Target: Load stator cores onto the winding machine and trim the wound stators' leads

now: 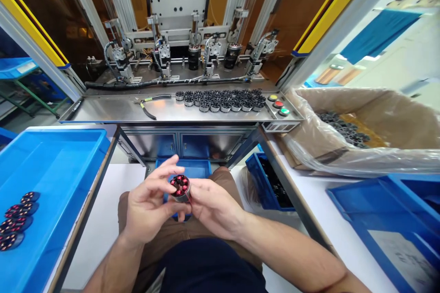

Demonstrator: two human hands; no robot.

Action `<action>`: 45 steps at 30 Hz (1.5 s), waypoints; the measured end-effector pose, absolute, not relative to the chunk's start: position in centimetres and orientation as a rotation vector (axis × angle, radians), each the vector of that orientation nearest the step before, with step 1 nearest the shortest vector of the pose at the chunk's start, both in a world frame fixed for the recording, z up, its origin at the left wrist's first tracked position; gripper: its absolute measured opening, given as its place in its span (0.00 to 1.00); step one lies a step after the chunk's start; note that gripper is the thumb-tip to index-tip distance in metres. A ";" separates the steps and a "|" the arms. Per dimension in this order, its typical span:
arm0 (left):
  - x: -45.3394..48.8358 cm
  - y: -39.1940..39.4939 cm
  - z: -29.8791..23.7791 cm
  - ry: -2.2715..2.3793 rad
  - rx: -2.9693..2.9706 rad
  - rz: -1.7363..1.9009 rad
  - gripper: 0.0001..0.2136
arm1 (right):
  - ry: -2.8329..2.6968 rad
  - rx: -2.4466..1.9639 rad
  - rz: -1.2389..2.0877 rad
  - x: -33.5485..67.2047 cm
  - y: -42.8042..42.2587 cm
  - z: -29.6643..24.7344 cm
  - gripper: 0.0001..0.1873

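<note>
A small round motor stator [180, 187] with red wire coils and a metallic outer ring is held above my lap, its open face turned up toward me. My left hand [151, 199] grips it from the left, thumb below and a finger at the rim, other fingers raised. From the right, the fingers of my right hand [215, 203] pinch its side. Part of the lower edge is hidden by the fingers. Several similar stators [17, 219] stand in a blue tray [65, 146] on my left.
On the metal ledge ahead lie wire cutters [148, 106] and rows of black stator cores [225, 100], beside coloured push buttons [278, 105]. Behind rises a winding machine [194, 50]. At right are a plastic-lined carton [371, 160] of cores and blue bins [364, 201].
</note>
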State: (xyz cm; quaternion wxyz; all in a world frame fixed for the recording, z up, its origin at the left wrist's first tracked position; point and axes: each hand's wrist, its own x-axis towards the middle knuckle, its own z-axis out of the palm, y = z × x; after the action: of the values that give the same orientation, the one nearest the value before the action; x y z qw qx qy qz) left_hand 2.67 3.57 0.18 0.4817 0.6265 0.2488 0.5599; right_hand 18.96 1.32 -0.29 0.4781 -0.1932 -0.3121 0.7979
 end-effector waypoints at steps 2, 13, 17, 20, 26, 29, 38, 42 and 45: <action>2.3 3.4 0.3 0.716 1.592 1.470 0.28 | -0.911 -0.570 1.729 19.3 1.5 -0.5 0.18; 2.4 1.6 0.8 0.962 1.638 1.118 0.19 | -1.709 -0.676 0.419 21.1 1.3 -0.2 0.25; 2.4 1.8 0.9 1.013 1.778 1.203 0.21 | -1.635 -0.639 0.571 21.4 0.9 0.5 0.15; 2.3 1.7 0.9 1.011 1.734 1.205 0.22 | -1.529 -0.713 0.655 21.1 0.7 0.9 0.02; 2.8 1.6 0.3 0.818 1.435 1.168 0.20 | -1.349 -0.836 0.864 20.8 0.6 0.4 0.07; 2.5 1.7 0.2 0.834 1.602 1.255 0.22 | -1.291 -0.820 1.053 22.1 1.1 -0.5 0.08; 1.8 1.8 1.4 0.875 2.296 1.183 0.29 | -1.783 -0.872 1.306 24.6 2.6 3.4 0.17; 1.3 1.7 1.6 0.786 2.274 1.138 0.26 | -1.920 -0.915 1.206 25.2 3.5 4.7 0.15; 1.0 1.5 1.6 0.782 2.255 1.126 0.23 | -2.059 -0.915 0.923 25.9 4.1 5.6 0.13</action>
State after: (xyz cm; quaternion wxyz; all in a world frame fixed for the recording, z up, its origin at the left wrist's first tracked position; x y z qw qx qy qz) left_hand 0.97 1.51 1.61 0.2486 0.8277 0.2870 0.4132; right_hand 25.90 4.09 5.64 0.3462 -0.3527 -0.7933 0.3556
